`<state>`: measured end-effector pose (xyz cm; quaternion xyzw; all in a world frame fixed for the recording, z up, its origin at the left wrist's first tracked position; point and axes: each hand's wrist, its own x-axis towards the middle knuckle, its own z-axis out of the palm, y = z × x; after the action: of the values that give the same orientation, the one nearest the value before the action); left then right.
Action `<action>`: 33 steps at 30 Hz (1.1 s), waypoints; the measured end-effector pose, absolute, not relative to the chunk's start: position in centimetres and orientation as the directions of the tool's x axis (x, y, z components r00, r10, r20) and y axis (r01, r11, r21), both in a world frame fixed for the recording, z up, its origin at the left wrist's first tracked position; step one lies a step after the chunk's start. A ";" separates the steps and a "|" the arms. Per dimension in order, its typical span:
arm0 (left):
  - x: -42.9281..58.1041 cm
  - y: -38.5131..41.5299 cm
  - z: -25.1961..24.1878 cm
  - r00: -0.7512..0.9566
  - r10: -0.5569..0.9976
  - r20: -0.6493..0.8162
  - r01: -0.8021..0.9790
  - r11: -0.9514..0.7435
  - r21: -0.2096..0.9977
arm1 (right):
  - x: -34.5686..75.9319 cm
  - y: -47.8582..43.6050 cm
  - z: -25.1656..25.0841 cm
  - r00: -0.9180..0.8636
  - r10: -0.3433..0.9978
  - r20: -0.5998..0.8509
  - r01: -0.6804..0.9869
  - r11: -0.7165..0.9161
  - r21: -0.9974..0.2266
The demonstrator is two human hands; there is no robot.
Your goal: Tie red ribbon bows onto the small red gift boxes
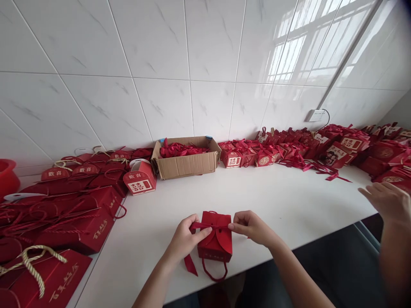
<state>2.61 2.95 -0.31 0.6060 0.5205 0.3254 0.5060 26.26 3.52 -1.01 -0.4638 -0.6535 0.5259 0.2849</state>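
A small red gift box (214,246) with a rope handle sits on the white table in front of me. Across its folded top lies a dark red ribbon (190,264), whose tail hangs down at the left side. My left hand (189,237) pinches the ribbon at the box's left edge, thumb over the top. At the right edge, my right hand (248,226) pinches the other part of the ribbon, fingers curled. The rope handle (215,278) droops over the box's near side.
A cardboard box (188,166) of red ribbons stands by the wall. Large red gift bags (105,226) crowd the left; an open red box (140,177) stands beside the carton. Red boxes (266,156) and loose ribbons (316,167) line the back right. Another person's hand (390,201) shows at right.
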 end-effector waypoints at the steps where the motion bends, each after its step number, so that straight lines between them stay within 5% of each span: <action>1: 2.6 3.0 -0.5 0.241 0.961 -0.138 0.299 0.062 0.952 | 26.5 3.6 -1.1 -0.402 0.907 -0.123 0.318 0.013 -0.948; 10: 3.1 2.4 -0.8 0.164 0.974 -0.154 0.332 0.093 0.939 | 27.5 3.0 -0.6 -0.484 0.843 -0.235 0.457 0.014 -0.889; 20: 3.8 1.9 -0.2 0.187 0.973 -0.137 0.224 0.094 0.970 | 22.6 -0.1 0.1 -0.230 0.973 0.035 0.590 0.168 -0.790; 33: 3.9 1.8 -0.4 0.179 0.976 -0.121 0.226 0.079 0.971 | 21.9 -0.1 -0.6 -0.231 0.969 0.083 0.483 0.188 -0.855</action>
<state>3.89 1.77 -0.38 0.5716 0.5258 0.3660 0.5127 21.88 -0.06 -0.59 -0.5226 -0.6949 0.3644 0.3335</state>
